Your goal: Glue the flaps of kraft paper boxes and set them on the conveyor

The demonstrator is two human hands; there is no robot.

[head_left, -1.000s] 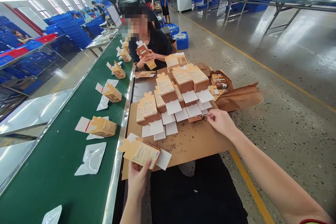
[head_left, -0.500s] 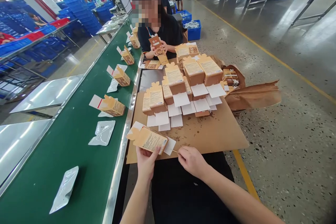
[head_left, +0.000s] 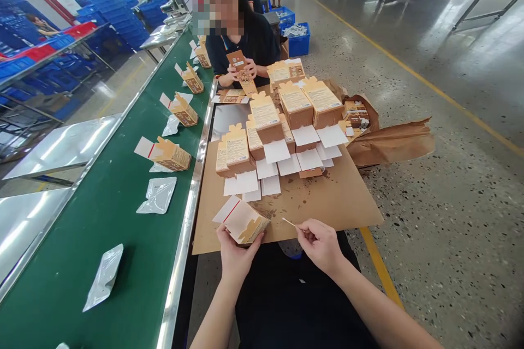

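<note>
My left hand (head_left: 235,253) grips a small kraft carton (head_left: 244,222) with a white flap and a red stripe, held over the near edge of the brown cardboard sheet (head_left: 327,202). Just to its right, my right hand (head_left: 321,242) pinches a thin light stick (head_left: 289,222) whose tip points toward the carton. Behind them, several open kraft cartons (head_left: 282,125) stand in rows on the cardboard, white flaps hanging forward.
A green conveyor belt (head_left: 114,240) runs along the left, carrying open cartons (head_left: 170,154) and clear plastic pouches (head_left: 158,195). A co-worker (head_left: 241,38) sits at the far end holding a carton. Crumpled brown paper (head_left: 388,142) lies right of the stack. Blue crates stand beyond.
My right hand came back from the carton stack to the near edge with the stick. My left hand turned its carton over, so the red-striped flap now faces up.
</note>
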